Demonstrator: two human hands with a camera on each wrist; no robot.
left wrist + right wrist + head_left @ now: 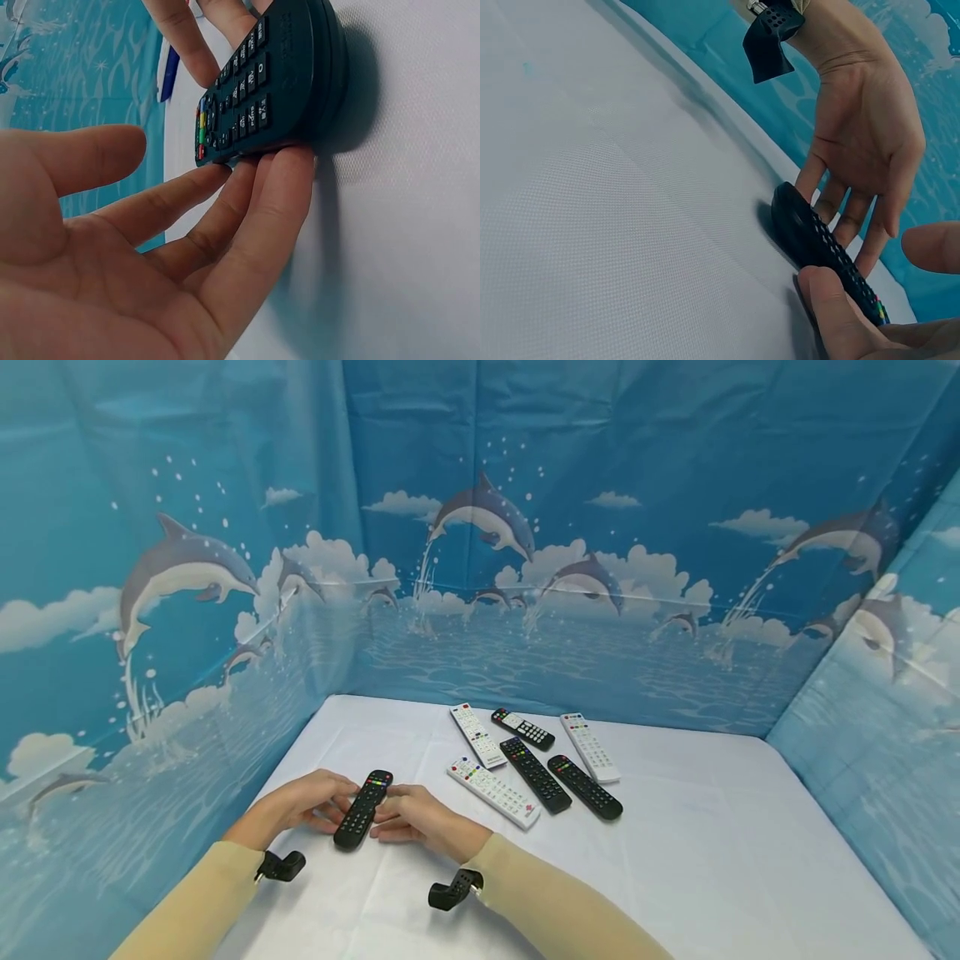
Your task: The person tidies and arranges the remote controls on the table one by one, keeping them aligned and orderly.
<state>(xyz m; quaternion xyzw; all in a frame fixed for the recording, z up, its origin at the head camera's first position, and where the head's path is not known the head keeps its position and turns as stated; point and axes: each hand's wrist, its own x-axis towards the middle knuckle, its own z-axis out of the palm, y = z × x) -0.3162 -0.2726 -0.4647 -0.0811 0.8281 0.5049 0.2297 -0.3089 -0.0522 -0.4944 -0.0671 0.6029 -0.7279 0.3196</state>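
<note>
A black remote control [363, 810] with a row of coloured buttons near its far end is between the two hands, at the left of the table. The fingertips of my left hand [311, 806] touch its left long side. In the left wrist view, the left thumb [97, 157] stands apart from the remote. From the opposite side, my right hand [420, 818] touches it with its fingertips; the right wrist view shows these fingers [829, 307] against the black casing. Whether the remote rests fully on the cloth, I cannot tell.
To the right lie several remotes, among them a white one [495, 792], a black one [536, 774], another black one [585, 787] and a white one [590, 747] farther back. White cloth covers the table [712, 860]. Dolphin-printed blue curtains [637, 660] stand around it.
</note>
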